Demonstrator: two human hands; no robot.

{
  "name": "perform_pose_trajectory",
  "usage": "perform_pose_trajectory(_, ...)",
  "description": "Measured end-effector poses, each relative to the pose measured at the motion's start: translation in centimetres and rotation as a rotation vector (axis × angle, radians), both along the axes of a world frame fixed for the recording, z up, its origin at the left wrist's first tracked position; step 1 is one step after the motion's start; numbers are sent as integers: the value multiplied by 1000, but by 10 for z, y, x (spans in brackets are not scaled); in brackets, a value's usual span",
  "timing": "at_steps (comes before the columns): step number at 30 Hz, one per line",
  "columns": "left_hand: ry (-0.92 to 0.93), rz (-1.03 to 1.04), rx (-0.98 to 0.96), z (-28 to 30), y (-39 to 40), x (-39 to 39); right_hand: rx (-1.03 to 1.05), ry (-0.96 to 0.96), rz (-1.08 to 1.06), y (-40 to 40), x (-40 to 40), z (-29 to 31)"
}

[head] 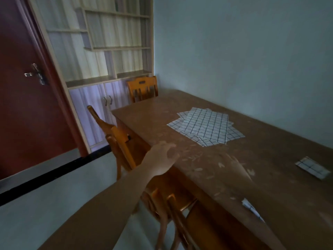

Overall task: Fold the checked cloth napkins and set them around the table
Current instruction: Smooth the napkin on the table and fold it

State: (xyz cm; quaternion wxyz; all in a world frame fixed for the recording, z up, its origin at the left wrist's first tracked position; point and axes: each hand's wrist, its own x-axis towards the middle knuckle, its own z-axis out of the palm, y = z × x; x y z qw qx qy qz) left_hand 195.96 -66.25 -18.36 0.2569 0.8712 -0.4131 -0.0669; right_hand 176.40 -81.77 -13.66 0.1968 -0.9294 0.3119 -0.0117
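A loose pile of unfolded white napkins with dark checks [205,127] lies on the brown wooden table [270,156], toward its far end. One folded checked napkin [311,167] sits near the right side. Another folded napkin [251,208] lies by the near edge, partly behind my blurred right arm. My left hand [164,156] reaches over the table's left edge, short of the pile, fingers loosely apart and holding nothing. My right hand [234,163] is a motion-blurred streak over the table, and its fingers cannot be made out.
Three orange wooden chairs stand at the table: one chair [142,89] at the far end, a second chair [115,130] and a third chair [171,204] along the left side. A shelf cabinet [108,69] and a red door [27,87] are at the back left.
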Motion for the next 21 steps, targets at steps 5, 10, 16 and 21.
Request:
perform_pose_trajectory(5,-72,-4,11,21,32,58,-64,20,-127,7,40,3)
perform_pose_trajectory(10,-62,-72,1,20,16,96,-65,-6,-140,14,62,14)
perform_pose_trajectory(16,-59,-161,23,16,-30,140,-35,-20,-245,-17,93,-11)
perform_pose_trajectory(21,-85,-174,50,14,-78,192,79,-73,-383,-78,139,-44)
